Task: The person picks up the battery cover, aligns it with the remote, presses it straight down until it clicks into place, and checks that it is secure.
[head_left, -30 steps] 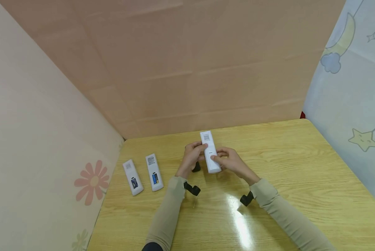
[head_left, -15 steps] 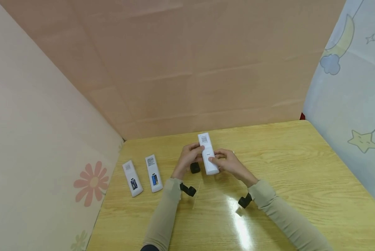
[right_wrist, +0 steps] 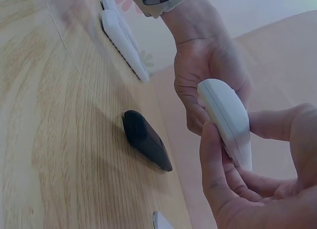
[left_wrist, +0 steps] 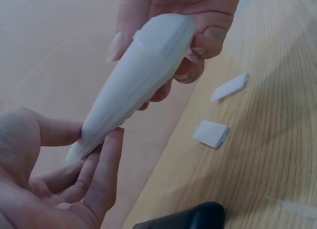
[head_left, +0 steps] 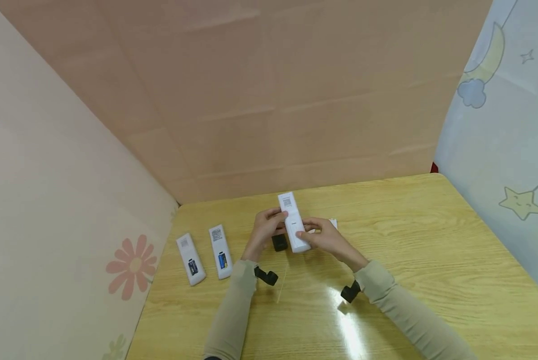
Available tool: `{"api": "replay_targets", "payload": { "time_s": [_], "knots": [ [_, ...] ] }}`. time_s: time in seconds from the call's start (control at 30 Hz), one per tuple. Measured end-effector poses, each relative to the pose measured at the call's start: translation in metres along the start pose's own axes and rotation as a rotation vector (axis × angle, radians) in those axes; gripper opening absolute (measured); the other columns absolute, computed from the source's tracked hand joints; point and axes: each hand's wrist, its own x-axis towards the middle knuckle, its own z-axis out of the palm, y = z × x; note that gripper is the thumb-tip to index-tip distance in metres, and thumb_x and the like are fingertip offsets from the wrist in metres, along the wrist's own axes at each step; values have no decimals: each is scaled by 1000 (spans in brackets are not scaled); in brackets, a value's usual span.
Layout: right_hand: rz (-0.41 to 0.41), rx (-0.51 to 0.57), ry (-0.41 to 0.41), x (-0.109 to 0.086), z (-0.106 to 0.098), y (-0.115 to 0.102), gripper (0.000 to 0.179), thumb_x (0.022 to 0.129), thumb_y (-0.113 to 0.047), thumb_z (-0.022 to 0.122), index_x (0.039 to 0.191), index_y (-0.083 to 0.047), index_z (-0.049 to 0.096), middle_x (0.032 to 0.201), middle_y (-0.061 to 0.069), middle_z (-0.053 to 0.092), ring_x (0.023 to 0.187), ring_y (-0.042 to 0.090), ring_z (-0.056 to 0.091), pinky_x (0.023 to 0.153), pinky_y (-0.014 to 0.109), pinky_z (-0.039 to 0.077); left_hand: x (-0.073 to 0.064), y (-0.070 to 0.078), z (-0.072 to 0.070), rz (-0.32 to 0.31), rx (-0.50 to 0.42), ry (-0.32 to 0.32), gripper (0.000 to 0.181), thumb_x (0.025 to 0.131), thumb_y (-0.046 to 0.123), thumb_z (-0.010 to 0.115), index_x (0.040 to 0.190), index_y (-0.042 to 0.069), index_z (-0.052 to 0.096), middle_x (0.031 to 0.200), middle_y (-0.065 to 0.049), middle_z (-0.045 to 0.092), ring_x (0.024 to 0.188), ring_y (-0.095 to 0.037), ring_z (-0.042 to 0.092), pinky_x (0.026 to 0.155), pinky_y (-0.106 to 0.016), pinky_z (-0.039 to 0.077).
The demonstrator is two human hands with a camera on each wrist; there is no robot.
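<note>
White remote [head_left: 293,221], in left hand [head_left: 263,229] and right hand [head_left: 328,237], has shifted left.

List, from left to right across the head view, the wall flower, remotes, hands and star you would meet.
Large pink flower → outermost remote → remote with the blue battery → left hand → held remote → right hand → yellow star.
</note>
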Motion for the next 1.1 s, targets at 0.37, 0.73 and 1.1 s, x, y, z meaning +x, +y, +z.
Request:
{"api": "replay_targets", "payload": {
  "time_s": [0.37,0.73,1.1],
  "knots": [
    [-43,2,-53,-4,6,-3,62,101,-17,75,152,10,50,132,27,60,109,31,75,96,58,61,-3,-2,-11,42,-35,35,45,103,28,75,139,1,67,119,-17,77,88,-19,77,82,-37,67],
    [-75,-12,-61,-3,15,-3,59,99,-11,76,150,10,53,130,27,62,109,32,75,95,56,61,-7,-5,-19,66,-56,65,43,102,26,76,137,2,68,121,-19,77,86,-19,77,81,-37,67],
    [-79,-17,-69,-2,24,-7,61,99,-12,76,152,9,52,129,26,64,103,29,76,94,57,62,-10,-7,-30,71,-65,108,45,101,24,77,138,1,68,123,-19,76,90,-23,77,86,-45,66]
  ]
}}
